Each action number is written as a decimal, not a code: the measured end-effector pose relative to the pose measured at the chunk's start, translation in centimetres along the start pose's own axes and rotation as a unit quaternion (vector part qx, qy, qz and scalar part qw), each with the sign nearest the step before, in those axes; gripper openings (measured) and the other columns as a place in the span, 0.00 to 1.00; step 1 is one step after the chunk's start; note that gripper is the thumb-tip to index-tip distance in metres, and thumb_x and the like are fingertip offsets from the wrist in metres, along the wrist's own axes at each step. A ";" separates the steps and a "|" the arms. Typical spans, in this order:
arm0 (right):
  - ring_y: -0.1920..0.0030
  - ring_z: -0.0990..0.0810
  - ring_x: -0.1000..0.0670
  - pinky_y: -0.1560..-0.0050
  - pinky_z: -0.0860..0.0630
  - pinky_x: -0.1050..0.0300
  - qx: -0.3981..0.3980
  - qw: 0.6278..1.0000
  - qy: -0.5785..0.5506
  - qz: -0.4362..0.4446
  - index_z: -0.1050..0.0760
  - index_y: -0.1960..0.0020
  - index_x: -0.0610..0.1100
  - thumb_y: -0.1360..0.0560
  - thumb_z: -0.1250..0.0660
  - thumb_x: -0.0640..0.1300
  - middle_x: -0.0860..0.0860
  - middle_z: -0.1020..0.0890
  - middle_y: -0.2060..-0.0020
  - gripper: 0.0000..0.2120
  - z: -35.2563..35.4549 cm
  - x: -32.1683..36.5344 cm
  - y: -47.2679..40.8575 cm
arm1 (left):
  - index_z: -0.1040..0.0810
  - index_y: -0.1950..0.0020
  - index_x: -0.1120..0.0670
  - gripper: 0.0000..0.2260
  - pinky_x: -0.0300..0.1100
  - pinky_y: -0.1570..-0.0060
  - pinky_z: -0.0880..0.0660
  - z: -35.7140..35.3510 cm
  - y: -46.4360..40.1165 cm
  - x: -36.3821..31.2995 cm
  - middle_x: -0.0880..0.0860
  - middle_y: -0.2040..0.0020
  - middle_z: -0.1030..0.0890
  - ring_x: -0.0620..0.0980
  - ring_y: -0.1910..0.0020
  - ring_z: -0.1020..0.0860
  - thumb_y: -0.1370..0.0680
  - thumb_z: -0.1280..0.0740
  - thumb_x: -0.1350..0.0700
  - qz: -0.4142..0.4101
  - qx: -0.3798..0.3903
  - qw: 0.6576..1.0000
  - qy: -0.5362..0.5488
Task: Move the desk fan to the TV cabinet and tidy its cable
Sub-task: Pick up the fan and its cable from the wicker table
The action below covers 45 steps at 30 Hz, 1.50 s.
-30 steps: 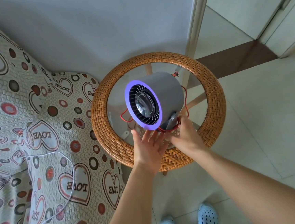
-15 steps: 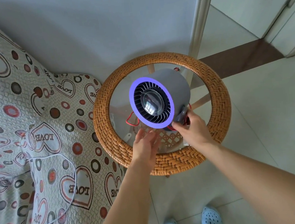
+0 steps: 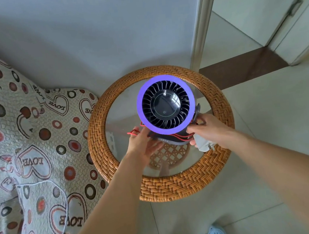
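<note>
Tilted upward since the earlier frame, the desk fan (image 3: 165, 104) now faces the camera above the wicker table (image 3: 175, 187). Under it, the left hand (image 3: 143, 147) spreads open fingers near the red cable (image 3: 132, 132), while the right hand (image 3: 209, 129) grips its base and a grey plug (image 3: 203, 144).

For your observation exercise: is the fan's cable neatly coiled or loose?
Loose. The red cable runs in uneven loops around the fan's base, one loop sticking out by the left hand.

Home: patterned sofa (image 3: 31, 146), wicker table (image 3: 175, 187)
</note>
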State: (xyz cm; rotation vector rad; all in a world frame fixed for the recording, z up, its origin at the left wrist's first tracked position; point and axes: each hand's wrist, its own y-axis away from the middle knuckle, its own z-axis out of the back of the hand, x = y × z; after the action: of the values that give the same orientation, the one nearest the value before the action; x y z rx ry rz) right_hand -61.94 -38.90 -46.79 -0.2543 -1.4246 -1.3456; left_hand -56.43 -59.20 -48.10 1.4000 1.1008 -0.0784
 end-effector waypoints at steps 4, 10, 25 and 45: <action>0.53 0.14 0.44 0.41 0.21 0.42 -0.002 1.000 0.005 -0.018 0.23 0.50 0.51 0.28 0.29 0.43 0.48 0.17 0.50 0.09 0.9 0.6 -0.7 | 0.24 0.38 0.61 0.16 0.48 0.66 0.17 -0.8 -1.0 -0.2 0.59 0.48 0.17 0.57 0.59 0.15 0.23 0.30 0.56 0.028 -0.038 0.999 -0.002; 0.59 0.13 0.45 0.53 0.17 0.54 -0.024 0.999 -0.033 -0.035 0.22 0.50 0.48 0.28 0.29 0.41 0.46 0.15 0.53 0.07 1.6 0.7 -1.3 | 0.24 0.43 0.64 0.08 0.47 0.70 0.17 -1.7 -1.6 -0.2 0.58 0.64 0.16 0.54 0.69 0.16 0.22 0.33 0.64 0.043 -0.048 0.998 -0.001; 0.50 0.15 0.44 0.44 0.19 0.47 -0.116 0.973 -0.201 -0.008 0.19 0.41 0.51 0.32 0.22 0.49 0.46 0.14 0.50 0.20 0.0 -0.6 -0.1 | 0.26 0.48 0.62 0.04 0.47 0.73 0.18 -1.3 -1.6 0.3 0.60 0.59 0.20 0.54 0.68 0.17 0.22 0.37 0.67 0.062 -0.053 0.990 0.114; 0.54 0.14 0.44 0.58 0.18 0.48 -0.125 0.922 -0.353 0.097 0.19 0.42 0.50 0.33 0.24 0.44 0.46 0.14 0.51 0.20 1.2 10.4 6.5 | 0.25 0.53 0.63 0.04 0.43 0.72 0.20 -4.2 11.2 -9.6 0.58 0.66 0.16 0.53 0.70 0.16 0.21 0.38 0.68 -0.059 0.055 0.982 0.168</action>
State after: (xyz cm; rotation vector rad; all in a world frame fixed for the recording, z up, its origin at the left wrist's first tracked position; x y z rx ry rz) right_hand -61.54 -41.00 -34.65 -1.1118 -1.7423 -1.3252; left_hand -56.92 -58.20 -32.83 1.4786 1.4791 0.0133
